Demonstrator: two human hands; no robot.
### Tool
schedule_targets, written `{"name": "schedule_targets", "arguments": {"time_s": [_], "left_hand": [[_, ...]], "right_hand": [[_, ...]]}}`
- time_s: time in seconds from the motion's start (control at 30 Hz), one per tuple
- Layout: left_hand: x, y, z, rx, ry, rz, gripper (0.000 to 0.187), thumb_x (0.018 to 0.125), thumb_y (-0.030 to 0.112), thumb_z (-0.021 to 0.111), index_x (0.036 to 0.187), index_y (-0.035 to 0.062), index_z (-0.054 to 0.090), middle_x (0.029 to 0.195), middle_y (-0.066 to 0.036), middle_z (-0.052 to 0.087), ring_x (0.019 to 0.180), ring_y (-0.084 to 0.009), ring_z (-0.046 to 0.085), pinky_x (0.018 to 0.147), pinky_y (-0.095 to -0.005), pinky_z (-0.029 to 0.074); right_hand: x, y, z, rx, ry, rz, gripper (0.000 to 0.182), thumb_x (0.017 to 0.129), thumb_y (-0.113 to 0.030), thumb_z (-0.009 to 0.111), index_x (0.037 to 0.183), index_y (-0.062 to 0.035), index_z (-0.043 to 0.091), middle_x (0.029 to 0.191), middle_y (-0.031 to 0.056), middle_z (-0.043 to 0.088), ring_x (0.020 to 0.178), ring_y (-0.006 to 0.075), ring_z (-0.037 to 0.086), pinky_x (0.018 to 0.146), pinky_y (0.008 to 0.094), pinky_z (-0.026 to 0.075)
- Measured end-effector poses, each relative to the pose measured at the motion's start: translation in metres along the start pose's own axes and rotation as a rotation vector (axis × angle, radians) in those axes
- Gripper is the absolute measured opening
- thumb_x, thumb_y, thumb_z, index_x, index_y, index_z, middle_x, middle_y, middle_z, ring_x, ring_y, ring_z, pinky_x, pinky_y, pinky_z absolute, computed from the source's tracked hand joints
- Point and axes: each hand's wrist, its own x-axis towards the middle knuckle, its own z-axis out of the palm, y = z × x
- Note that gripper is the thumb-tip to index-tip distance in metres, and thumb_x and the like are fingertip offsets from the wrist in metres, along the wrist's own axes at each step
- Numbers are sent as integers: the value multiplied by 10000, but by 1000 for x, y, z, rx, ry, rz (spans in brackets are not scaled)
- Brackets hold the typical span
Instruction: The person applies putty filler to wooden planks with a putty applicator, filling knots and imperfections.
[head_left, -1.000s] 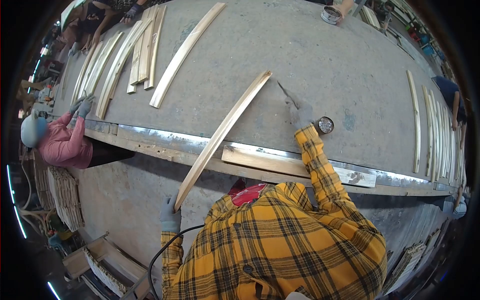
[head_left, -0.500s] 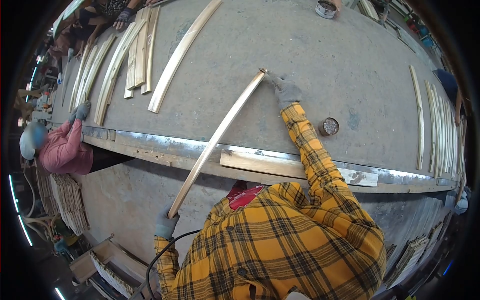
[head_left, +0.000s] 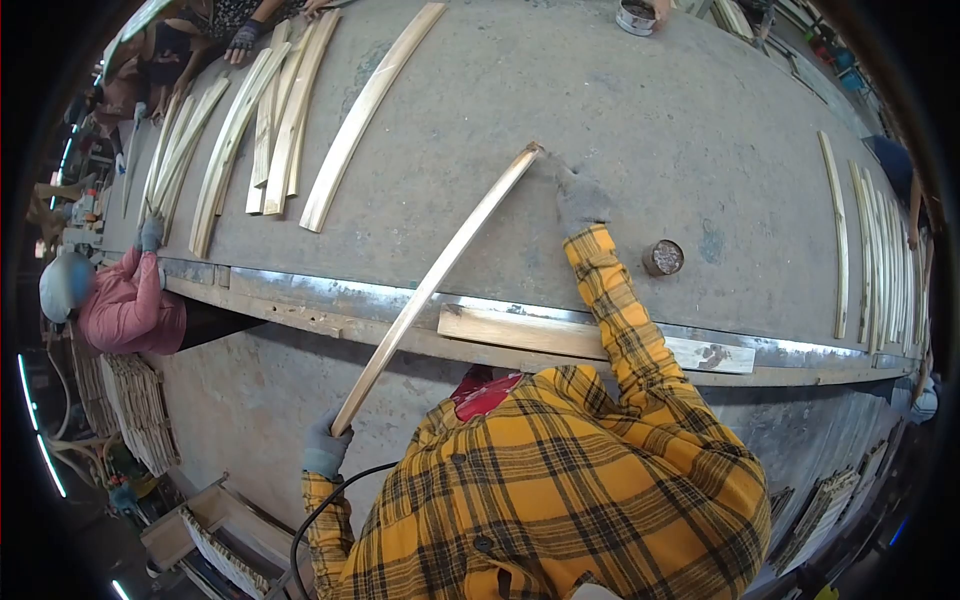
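Note:
A long wooden strip (head_left: 435, 285) runs slantwise from below the table's front edge up over the grey tabletop. My left hand (head_left: 326, 447), in a grey glove, is closed round its lower end. Near the strip's far end, which has a dark tip, is my right hand (head_left: 582, 197), also gloved; its fingers are blurred, and whether they hold anything cannot be made out. To the right of that hand stands a small round tin (head_left: 663, 258) with dark contents. A wider board (head_left: 525, 330) lies along the table's front edge, partly under my right sleeve.
Several wooden strips (head_left: 350, 125) lie on the left of the grey table (head_left: 700, 130), and more (head_left: 841, 230) at the right. A person in pink (head_left: 130, 305) handles strips at the left. Other people's hands are at the far edge, one beside another tin (head_left: 635, 17).
My right hand has moved slightly right and down, away from the strip's tip. My left hand has shifted slightly left. At the far left, some strips and the co-worker's hands have moved.

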Motion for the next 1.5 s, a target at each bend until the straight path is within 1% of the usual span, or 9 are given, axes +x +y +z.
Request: {"name": "schedule_targets", "arguments": {"time_s": [0.1,0.23,0.3,0.5,0.77,0.93,1.0,1.1,1.5], "left_hand": [[3,-10,2,-37,-5,103,416,713,-9,598,1123,61,594,759,-6,576,687,-89,519,630,-246,452],[4,1,0,11,-28,-37,426,709,-17,593,1125,76,593,803,-23,589,730,-105,539,675,-245,451],[8,1,1,105,54,149,466,695,-32,577,1133,126,592,824,-51,583,736,-160,569,685,-261,453],[4,23,-1,328,173,302,553,660,-48,557,1152,203,578,850,-91,552,751,-292,563,687,-325,460],[19,16,-7,412,188,333,553,647,-35,567,1145,207,586,853,-90,561,751,-282,567,685,-325,463],[20,21,-12,342,127,332,522,644,-17,583,1128,179,596,827,-93,562,728,-273,570,675,-318,464],[23,15,-14,322,64,332,547,653,-74,577,1171,99,570,873,-71,593,751,-151,564,710,-246,450],[26,14,-16,287,16,273,526,656,-80,577,1160,71,572,858,-43,584,760,-119,546,717,-232,441],[28,26,-16,234,-3,244,469,658,-63,596,1119,23,586,906,-57,606,819,-123,553,756,-232,438]], "right_hand": [[4,2,4,-10,132,-38,340,889,-168,421,1204,-257,509,921,109,622,806,291,624,659,404,506],[1,0,1,-87,-27,4,343,887,-160,417,1194,-269,522,917,118,623,799,306,624,662,412,500],[-1,5,-6,-106,-73,10,342,887,-158,417,1192,-269,525,923,121,623,798,308,625,661,412,501],[6,14,-14,-57,9,29,331,882,-168,427,1178,-264,541,917,132,626,816,314,621,682,408,502],[-10,25,-39,262,-67,-3,367,840,-141,420,1156,-271,554,909,75,632,830,247,614,729,360,480],[-1,24,-7,83,-4,69,354,853,-173,444,1161,-320,539,868,93,631,785,281,620,669,395,495],[-1,25,4,11,-6,78,363,862,-197,457,1187,-349,513,879,100,626,789,293,623,652,409,504],[-3,25,16,-78,42,57,376,862,-182,455,1187,-364,508,875,82,630,759,278,629,599,410,508],[-9,26,-9,-42,-19,98,347,879,-174,418,1190,-295,515,929,88,625,777,285,623,651,404,504]]}}
